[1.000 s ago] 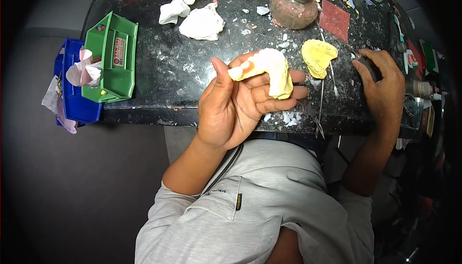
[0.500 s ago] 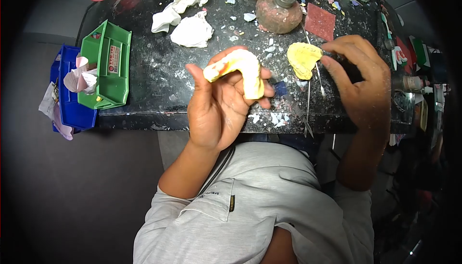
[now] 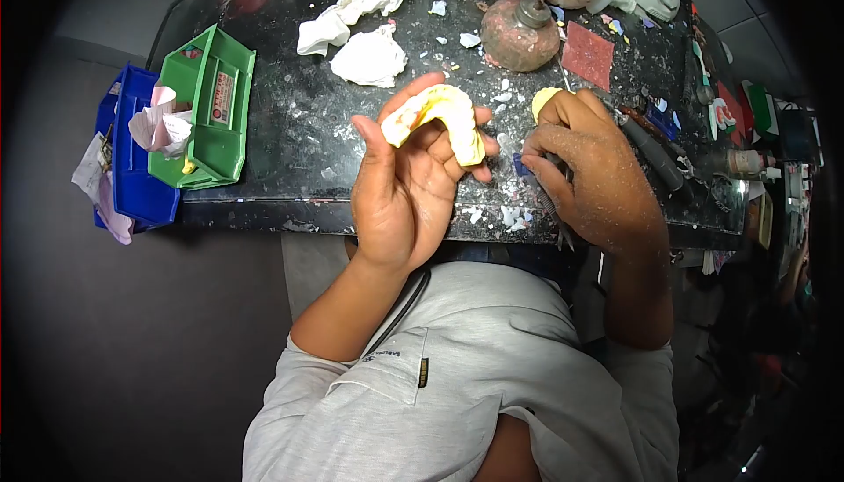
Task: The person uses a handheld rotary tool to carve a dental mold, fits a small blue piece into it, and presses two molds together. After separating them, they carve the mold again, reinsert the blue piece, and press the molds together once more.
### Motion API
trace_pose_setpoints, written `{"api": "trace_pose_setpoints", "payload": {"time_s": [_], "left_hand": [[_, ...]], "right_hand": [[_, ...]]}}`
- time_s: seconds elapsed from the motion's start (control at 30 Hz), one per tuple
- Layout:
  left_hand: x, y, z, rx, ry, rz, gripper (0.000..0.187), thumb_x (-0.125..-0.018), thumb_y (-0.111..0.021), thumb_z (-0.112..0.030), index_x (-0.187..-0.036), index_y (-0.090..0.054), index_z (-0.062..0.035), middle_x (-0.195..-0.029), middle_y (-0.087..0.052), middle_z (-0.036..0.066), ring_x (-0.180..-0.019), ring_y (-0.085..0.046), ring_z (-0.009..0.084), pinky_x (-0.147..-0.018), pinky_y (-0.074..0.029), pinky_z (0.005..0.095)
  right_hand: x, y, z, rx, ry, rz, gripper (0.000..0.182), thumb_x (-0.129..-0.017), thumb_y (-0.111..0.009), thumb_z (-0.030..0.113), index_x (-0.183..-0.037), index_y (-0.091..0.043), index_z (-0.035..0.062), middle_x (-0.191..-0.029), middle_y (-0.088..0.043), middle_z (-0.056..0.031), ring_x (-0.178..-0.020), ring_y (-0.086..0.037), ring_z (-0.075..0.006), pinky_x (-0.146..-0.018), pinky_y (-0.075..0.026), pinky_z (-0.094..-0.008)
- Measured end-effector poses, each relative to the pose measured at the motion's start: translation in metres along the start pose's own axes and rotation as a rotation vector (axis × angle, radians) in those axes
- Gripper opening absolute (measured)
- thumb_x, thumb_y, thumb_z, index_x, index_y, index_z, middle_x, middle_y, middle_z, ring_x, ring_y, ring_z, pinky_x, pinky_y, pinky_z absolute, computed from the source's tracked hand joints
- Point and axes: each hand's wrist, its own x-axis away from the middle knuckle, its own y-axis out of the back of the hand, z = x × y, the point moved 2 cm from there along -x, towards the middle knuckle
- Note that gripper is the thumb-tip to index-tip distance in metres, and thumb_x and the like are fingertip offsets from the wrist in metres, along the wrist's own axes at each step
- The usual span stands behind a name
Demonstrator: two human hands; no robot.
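A yellow horseshoe-shaped dental cast [image 3: 450,111] rests on the palm and fingers of my left hand [image 3: 404,179], which is turned up above the front of the black table. My right hand [image 3: 593,170] is palm down over the table to the right, with its fingers bent and nothing seen held in them. Beyond its knuckles, a second yellow cast [image 3: 546,98] lies on the table, mostly hidden by the hand. A blue scrap [image 3: 521,165] and part of a thin metal tool show beside the right fingertips.
Green bin [image 3: 230,144] and blue bin [image 3: 132,179] stand at the left. Crumpled white tissues [image 3: 369,56], a round pinkish pot with a metal top [image 3: 519,36] and a red square sheet [image 3: 587,55] lie toward the back. A black-handled tool [image 3: 651,152] is at the right.
My right hand has moved left and toward me, away from the edge of the second cast, and now covers most of it. The left hand still holds its cast, slightly shifted in view.
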Motion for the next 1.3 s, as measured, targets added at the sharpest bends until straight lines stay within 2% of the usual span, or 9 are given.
{"api": "trace_pose_setpoints", "payload": {"time_s": [0.17, 0.23, 0.4, 0.6, 0.8, 0.97, 1.0, 1.13, 1.3], "left_hand": [[0.001, -0.004, 0.0, -0.116, -0.01, -0.067, 0.076, -0.109, -0.024, -0.061, -0.151, -0.038, 0.0006, -0.124, -0.064, 0.03, -0.105, -0.071, 0.0325, -0.084, -0.058, 0.0391], [0.001, -0.002, 0.001, -0.272, 0.064, 0.008, 0.076, -0.109, -0.022, -0.06, -0.152, -0.039, 0.0011, -0.131, -0.062, 0.03, -0.104, -0.072, 0.0352, -0.084, -0.059, 0.0414], [0.003, -0.012, 0.001, -0.297, 0.068, -0.013, 0.075, -0.11, -0.026, -0.057, -0.142, -0.048, 0.0076, -0.115, -0.068, 0.021, -0.091, -0.073, 0.0268, -0.072, -0.06, 0.0333], [0.006, -0.009, 0.002, -0.297, 0.153, 0.008, 0.075, -0.11, -0.026, -0.057, -0.141, -0.048, 0.0079, -0.112, -0.068, 0.019, -0.086, -0.073, 0.0258, -0.068, -0.062, 0.0326], [0.004, -0.007, 0.0, -0.257, 0.194, 0.06, 0.076, -0.11, -0.022, -0.057, -0.14, -0.048, 0.0079, -0.11, -0.068, 0.023, -0.086, -0.074, 0.0279, -0.067, -0.062, 0.0335], [0.003, -0.007, 0.0, -0.262, 0.228, 0.074, 0.079, -0.11, -0.017, -0.058, -0.142, -0.046, 0.0076, -0.112, -0.068, 0.029, -0.087, -0.074, 0.0294, -0.069, -0.062, 0.0341], [0.003, -0.007, 0.0, -0.271, 0.233, 0.069, 0.08, -0.11, -0.016, -0.059, -0.143, -0.046, 0.0077, -0.113, -0.068, 0.03, -0.087, -0.074, 0.0296, -0.069, -0.062, 0.0342], [0.002, -0.008, 0.0, -0.281, 0.244, 0.074, 0.08, -0.11, -0.016, -0.058, -0.144, -0.045, 0.008, -0.114, -0.068, 0.032, -0.088, -0.074, 0.0305, -0.071, -0.062, 0.0346], [0.002, -0.004, 0.001, -0.249, 0.219, 0.068, 0.079, -0.11, -0.017, -0.058, -0.144, -0.045, 0.008, -0.115, -0.067, 0.033, -0.091, -0.074, 0.0323, -0.073, -0.063, 0.0364]], "right_hand": [[-0.002, 0.012, 0.007, 0.006, 0.039, -0.074, 0.008, -0.083, -0.075, 0.005, -0.086, -0.069, 0.0008, -0.095, -0.059, -0.0108, -0.094, -0.055, -0.0283, -0.085, -0.047, -0.0394], [-0.005, 0.027, 0.017, -0.085, 0.054, -0.177, 0.009, -0.08, -0.076, 0.001, -0.087, -0.07, -0.0004, -0.089, -0.058, -0.0096, -0.089, -0.057, -0.0239, -0.082, -0.046, -0.034], [-0.019, 0.032, 0.036, -0.192, 0.174, -0.201, 0.011, -0.079, -0.078, 0.001, -0.088, -0.071, 0.0001, -0.087, -0.057, -0.007, -0.084, -0.055, -0.0203, -0.08, -0.045, -0.0316], [-0.033, 0.02, 0.045, -0.093, 0.25, -0.198, 0.014, -0.08, -0.08, 0.005, -0.091, -0.073, 0.0008, -0.087, -0.056, -0.007, -0.081, -0.054, -0.0202, -0.082, -0.045, -0.0319], [-0.033, 0.026, 0.042, -0.032, 0.234, -0.196, 0.016, -0.082, -0.078, 0.002, -0.098, -0.075, 0.0009, -0.092, -0.06, -0.0077, -0.082, -0.056, -0.0185, -0.08, -0.046, -0.0302], [-0.023, 0.041, 0.019, -0.082, 0.052, -0.292, 0.02, -0.087, -0.076, 0.003, -0.107, -0.074, 0.003, -0.099, -0.066, -0.0064, -0.087, -0.057, -0.0133, -0.078, -0.044, -0.0262], [-0.022, 0.043, 0.018, -0.078, 0.025, -0.304, 0.023, -0.082, -0.077, 0.003, -0.105, -0.075, 0.0037, -0.094, -0.066, -0.0111, -0.089, -0.065, -0.0227, -0.082, -0.051, -0.0339], [-0.015, 0.039, 0.016, -0.097, 0.106, -0.311, 0.022, -0.083, -0.078, 0.003, -0.105, -0.075, 0.0037, -0.099, -0.068, -0.0118, -0.089, -0.065, -0.0234, -0.082, -0.051, -0.0338], [-0.006, 0.036, -0.017, 0.111, -0.194, -0.281, 0.038, -0.08, -0.085, 0.016, -0.112, -0.072, 0.0009, -0.106, -0.069, -0.0144, -0.099, -0.064, -0.0313, -0.091, -0.05, -0.041]]}}
